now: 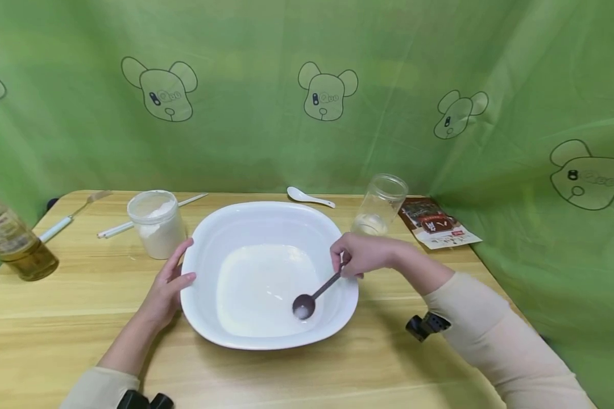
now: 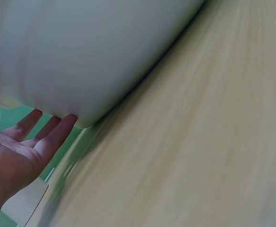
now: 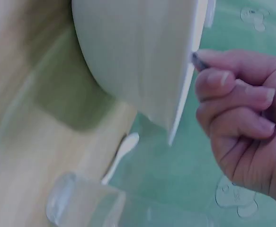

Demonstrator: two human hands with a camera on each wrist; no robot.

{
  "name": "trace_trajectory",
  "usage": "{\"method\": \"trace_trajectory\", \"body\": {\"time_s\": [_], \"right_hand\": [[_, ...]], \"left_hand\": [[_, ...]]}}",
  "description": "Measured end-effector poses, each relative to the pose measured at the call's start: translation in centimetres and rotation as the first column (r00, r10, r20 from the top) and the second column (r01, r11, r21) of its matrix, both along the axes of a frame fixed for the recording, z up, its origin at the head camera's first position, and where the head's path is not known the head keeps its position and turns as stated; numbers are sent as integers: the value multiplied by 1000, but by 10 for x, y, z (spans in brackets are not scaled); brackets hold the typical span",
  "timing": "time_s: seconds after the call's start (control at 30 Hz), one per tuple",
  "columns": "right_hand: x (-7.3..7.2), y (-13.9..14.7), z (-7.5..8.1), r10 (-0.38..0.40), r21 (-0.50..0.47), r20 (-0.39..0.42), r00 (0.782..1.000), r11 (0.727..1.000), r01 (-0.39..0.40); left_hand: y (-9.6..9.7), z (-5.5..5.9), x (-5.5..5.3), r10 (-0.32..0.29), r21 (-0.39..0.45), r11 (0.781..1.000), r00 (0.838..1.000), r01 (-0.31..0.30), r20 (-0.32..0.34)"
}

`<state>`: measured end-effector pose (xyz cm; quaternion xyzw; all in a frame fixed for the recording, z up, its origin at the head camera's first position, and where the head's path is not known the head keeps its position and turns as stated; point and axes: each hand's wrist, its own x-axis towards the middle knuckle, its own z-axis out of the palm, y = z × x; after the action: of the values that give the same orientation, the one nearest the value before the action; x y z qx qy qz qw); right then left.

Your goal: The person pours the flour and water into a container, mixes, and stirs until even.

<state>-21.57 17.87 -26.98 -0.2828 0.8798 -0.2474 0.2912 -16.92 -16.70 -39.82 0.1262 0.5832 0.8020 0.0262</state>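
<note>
A large white basin [image 1: 271, 210] stands on the table between both hands, with a pale, glinting layer [image 1: 261, 284] over its bottom. My left hand [image 1: 165, 287] steadies its left side, the thumb at the rim. In the left wrist view, the spread, nearly straight fingers [image 2: 55, 137] of that hand touch the outer wall. Over the basin's right rim, my right hand [image 1: 360, 254] pinches the handle of a dark round-bowled measuring spoon [image 1: 304, 307]. Something whitish shows in the spoon's bowl, low inside the basin. The right wrist view shows curled fingers around the handle's end [image 3: 199, 61].
Behind the basin lie a white spoon [image 1: 307, 197] and a clear jar [image 1: 381, 201] with a brown packet [image 1: 437, 224]. At left stand a jar of white powder [image 1: 158, 227] and a bottle of amber liquid [image 1: 17, 244], near chopsticks [image 1: 117, 229] and a fork [image 1: 63, 223].
</note>
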Motion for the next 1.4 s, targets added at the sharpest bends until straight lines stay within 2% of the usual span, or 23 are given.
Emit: {"method": "trace_trajectory", "body": {"time_s": [0.1, 0.27, 0.43, 0.5, 0.73, 0.87, 1.0, 1.17, 1.27, 1.4], "right_hand": [[-6, 6, 7, -26, 49, -98, 995, 998, 31], [-19, 6, 7, -120, 95, -221, 968, 985, 144], [-33, -7, -5, -200, 33, -299, 933, 975, 220], [-39, -14, -13, -224, -11, -303, 926, 973, 232], [-44, -48, -37, -305, -145, -197, 932, 949, 280], [-40, -66, -46, -319, -212, -80, 944, 931, 296], [-30, -77, -50, -265, -247, 19, 964, 933, 261], [-14, -79, -47, -147, -236, 108, 983, 957, 169], [-7, -71, -42, -86, -210, 127, 988, 971, 112], [0, -53, -35, -33, -152, 106, 994, 987, 49]], "left_hand": [[0, 0, 0, 1, 3, 1000, 1000, -1, 0], [0, -1, -1, -16, 15, 1000, 1000, 16, -1], [0, -2, -1, -12, 16, 1000, 1000, 12, 0], [0, -3, -1, -7, 11, 1000, 1000, 7, 1], [1, -2, 0, 7, 8, 1000, 1000, -7, 1], [1, 0, 0, 16, 4, 1000, 1000, -16, 7], [0, 0, 0, 15, 6, 1000, 1000, -15, 0], [1, 0, 1, 7, 13, 1000, 1000, -7, -20], [1, -1, 1, 8, 16, 1000, 1000, -8, -20], [1, -2, -1, 9, 19, 1000, 1000, -8, -15]]}}
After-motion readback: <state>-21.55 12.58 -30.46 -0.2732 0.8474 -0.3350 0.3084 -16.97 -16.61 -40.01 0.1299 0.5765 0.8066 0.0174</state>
